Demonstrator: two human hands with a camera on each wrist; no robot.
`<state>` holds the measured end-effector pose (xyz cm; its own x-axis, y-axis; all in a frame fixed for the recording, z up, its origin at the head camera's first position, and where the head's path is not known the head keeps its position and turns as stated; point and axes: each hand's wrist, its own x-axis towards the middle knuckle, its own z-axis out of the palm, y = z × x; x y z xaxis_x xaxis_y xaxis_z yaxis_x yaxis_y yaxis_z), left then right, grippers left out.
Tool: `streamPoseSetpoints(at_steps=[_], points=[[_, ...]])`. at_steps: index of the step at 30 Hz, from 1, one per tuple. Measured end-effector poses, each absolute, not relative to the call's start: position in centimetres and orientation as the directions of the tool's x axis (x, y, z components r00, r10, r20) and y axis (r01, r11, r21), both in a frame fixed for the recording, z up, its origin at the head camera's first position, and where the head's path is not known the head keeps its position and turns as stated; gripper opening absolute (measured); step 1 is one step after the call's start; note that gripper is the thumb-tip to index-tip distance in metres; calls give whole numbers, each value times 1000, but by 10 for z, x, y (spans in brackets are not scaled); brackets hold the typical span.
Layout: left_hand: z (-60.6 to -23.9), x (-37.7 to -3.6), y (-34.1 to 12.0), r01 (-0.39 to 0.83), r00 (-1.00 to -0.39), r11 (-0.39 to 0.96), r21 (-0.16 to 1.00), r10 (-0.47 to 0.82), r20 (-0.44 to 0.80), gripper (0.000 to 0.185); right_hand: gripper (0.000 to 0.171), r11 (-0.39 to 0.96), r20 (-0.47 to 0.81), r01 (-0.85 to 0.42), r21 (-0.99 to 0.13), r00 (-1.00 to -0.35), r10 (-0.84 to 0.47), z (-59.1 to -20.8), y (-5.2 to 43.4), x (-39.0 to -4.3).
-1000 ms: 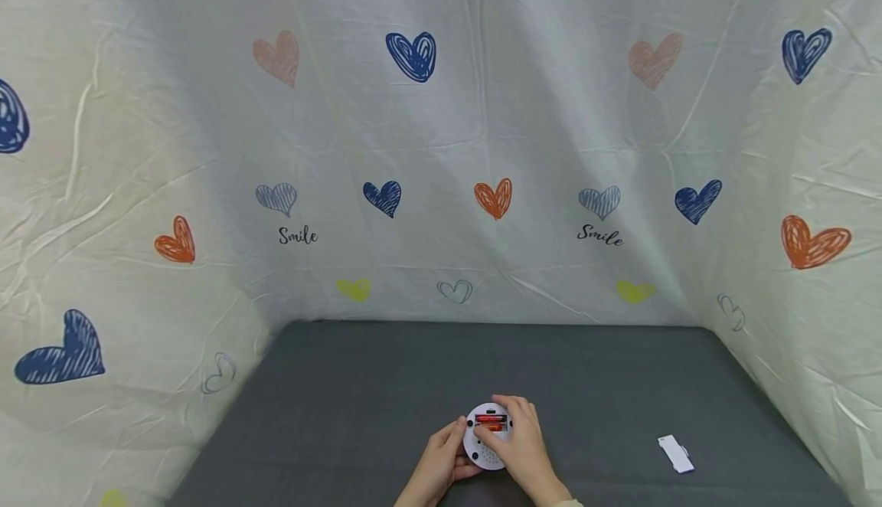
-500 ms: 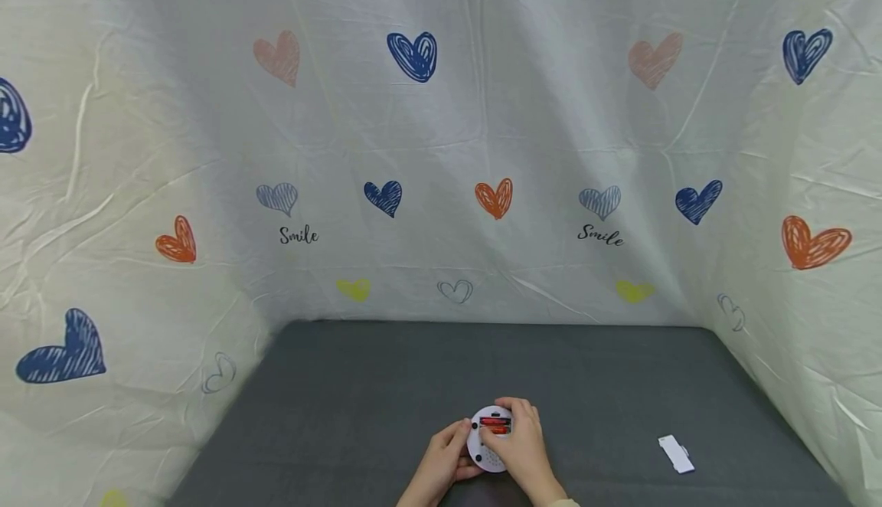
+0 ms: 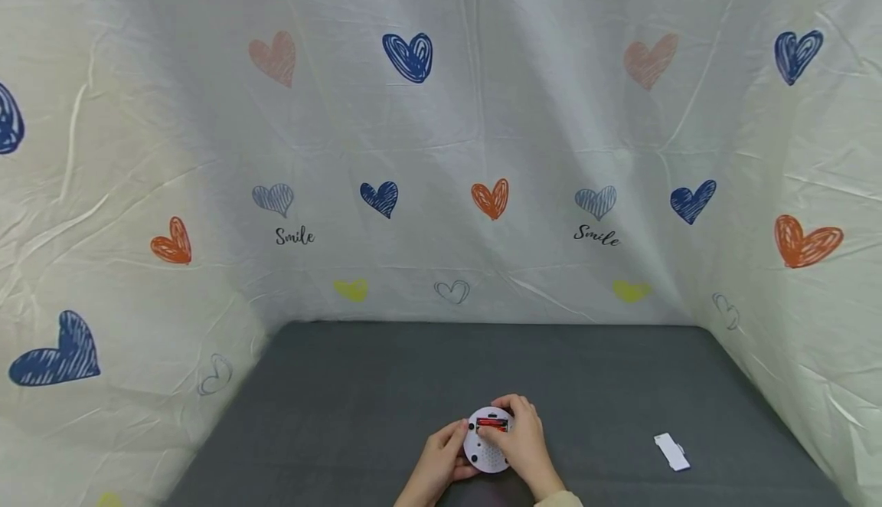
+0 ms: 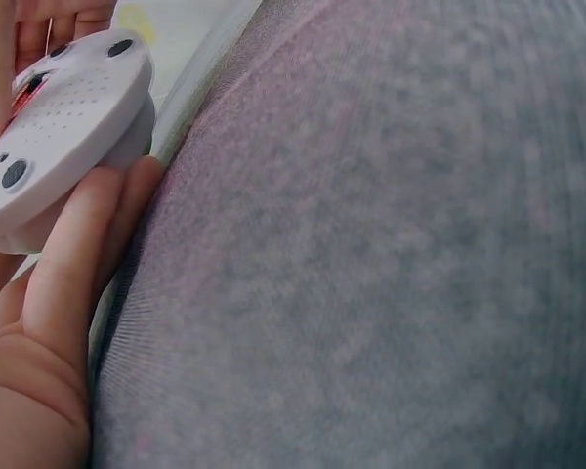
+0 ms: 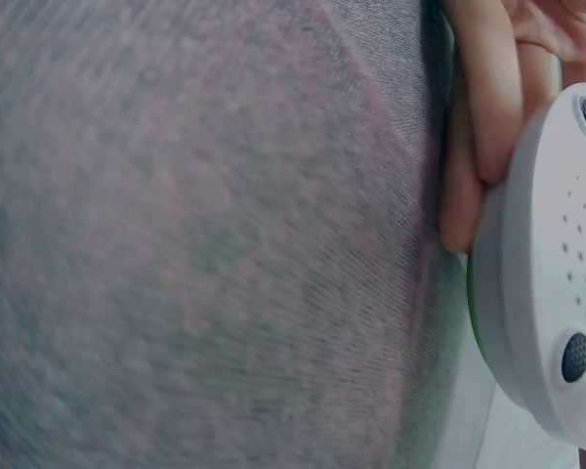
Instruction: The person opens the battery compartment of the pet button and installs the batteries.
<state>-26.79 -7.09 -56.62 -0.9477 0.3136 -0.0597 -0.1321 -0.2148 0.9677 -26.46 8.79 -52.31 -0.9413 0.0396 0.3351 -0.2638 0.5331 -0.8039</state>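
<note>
A round white device [image 3: 486, 458] is held underside up, showing dark round feet, a patch of small holes and a battery bay with red batteries [image 3: 492, 421]. My left hand [image 3: 439, 458] grips its left side, thumb on the rim and fingers [image 4: 83, 220] beneath. The right hand [image 3: 525, 446] reaches over from the right. Its thumb lies on the lower battery, partly hiding it, while its other fingers curl at the far rim. In the right wrist view the device [image 5: 552, 254] shows its thick side with a green lower edge.
A white battery cover [image 3: 671, 452] with a small tab lies to the right on the dark grey table [image 3: 386, 369]. A white curtain [image 3: 441, 124] with printed hearts encloses the back and both sides. Grey fabric [image 4: 371, 244] fills much of both wrist views.
The right thumb now covers more of the lower battery. Both hands and the device have shifted only slightly; the whole head view has moved a little too.
</note>
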Motion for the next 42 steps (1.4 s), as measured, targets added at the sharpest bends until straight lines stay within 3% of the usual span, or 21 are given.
streamPoseSetpoints(at_steps=[10, 21, 33, 38, 42], points=[[-566, -267, -73, -133, -937, -225, 965, 345, -48, 58, 35, 509, 312, -266, -819, -950, 6, -525, 96, -266], [-567, -268, -71, -163, -940, -237, 958, 332, -78, 59, 34, 320, 322, -308, -896, -947, -12, -526, 119, -263], [-566, -270, -71, -176, -945, -234, 956, 312, -98, 59, 33, 217, 257, -231, -948, -961, 100, -528, 172, -262], [-564, -270, -71, -192, -943, -226, 955, 311, -117, 64, 31, 252, 243, -194, -948, -953, 180, -533, 206, -254], [-565, -271, -71, -196, -942, -221, 955, 312, -121, 64, 31, 303, 173, -80, -949, -941, 291, -536, 240, -248]])
